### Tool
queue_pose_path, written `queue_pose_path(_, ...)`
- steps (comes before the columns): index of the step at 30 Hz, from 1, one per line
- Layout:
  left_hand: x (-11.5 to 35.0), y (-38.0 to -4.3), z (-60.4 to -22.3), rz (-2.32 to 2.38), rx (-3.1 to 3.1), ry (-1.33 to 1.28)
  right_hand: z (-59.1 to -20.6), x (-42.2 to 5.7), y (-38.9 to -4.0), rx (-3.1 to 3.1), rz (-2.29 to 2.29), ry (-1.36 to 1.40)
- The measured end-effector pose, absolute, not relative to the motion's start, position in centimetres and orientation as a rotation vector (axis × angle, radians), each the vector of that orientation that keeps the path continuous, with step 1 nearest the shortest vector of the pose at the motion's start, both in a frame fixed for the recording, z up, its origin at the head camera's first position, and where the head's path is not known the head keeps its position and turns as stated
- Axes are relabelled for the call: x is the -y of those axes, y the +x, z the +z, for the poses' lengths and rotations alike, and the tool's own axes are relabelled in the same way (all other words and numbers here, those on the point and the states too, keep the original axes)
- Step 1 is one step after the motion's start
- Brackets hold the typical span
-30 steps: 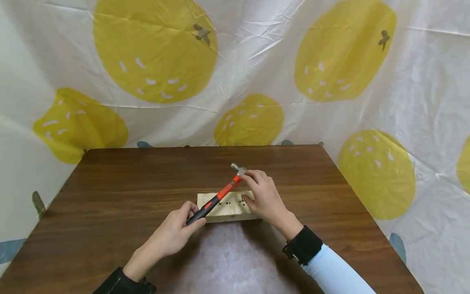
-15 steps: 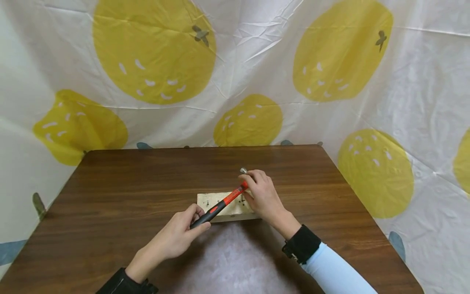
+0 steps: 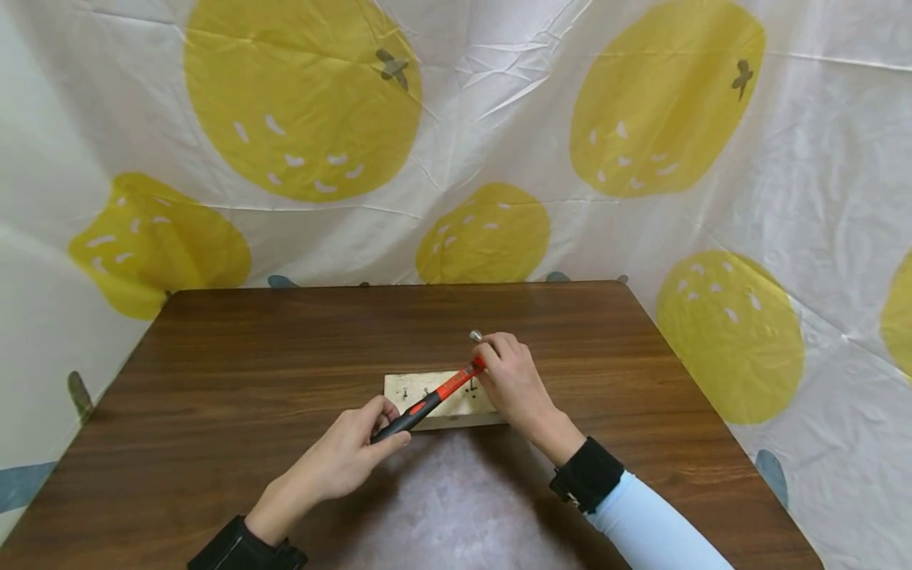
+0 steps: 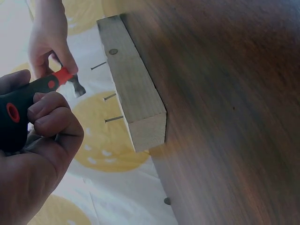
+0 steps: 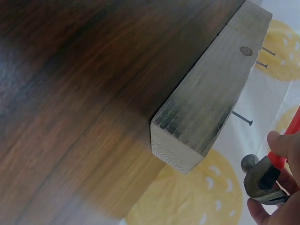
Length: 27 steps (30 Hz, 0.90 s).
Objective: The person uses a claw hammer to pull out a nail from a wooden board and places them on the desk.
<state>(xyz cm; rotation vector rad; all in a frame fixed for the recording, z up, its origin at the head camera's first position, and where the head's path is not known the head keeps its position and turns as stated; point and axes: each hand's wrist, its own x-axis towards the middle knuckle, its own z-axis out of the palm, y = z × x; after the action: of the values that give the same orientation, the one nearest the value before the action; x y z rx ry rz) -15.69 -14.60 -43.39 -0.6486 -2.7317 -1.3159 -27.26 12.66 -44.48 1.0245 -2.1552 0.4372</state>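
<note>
From my station I see the left hand (image 3: 349, 447) curled round the dark grip of a red-and-black hammer (image 3: 427, 402), the right hand (image 3: 516, 384) pinching it at the smooth metal head (image 5: 261, 180). Hammer slants above a squared, pale, grainy wooden block (image 3: 456, 410), thin nails (image 4: 114, 119) protruding, on the brown wood-grained table (image 3: 285, 348).

Your L hand (image 3: 349, 453) is nearer, on the left, w/ fingers curled; your R hand (image 3: 516, 386) is farther, right, thumb & fingers pinching.
</note>
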Motion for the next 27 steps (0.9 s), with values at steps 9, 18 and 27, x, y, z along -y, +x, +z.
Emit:
queue_pose_path(9,14.62,-15.82,-43.43,-1.338,2.747,-0.658,-44.50,-12.82,-26.95,2.215,0.299,1.023)
queue_pose_path(18,14.74,-16.18,-42.88,-1.266,2.716,-0.721,-44.69,-13.08,-27.14,2.211,0.323,1.080)
queue_pose_path(27,15.20,-16.33,-42.64,-1.226,2.689,-0.679,-44.69,-13.38,-27.28,2.215,0.312,1.079)
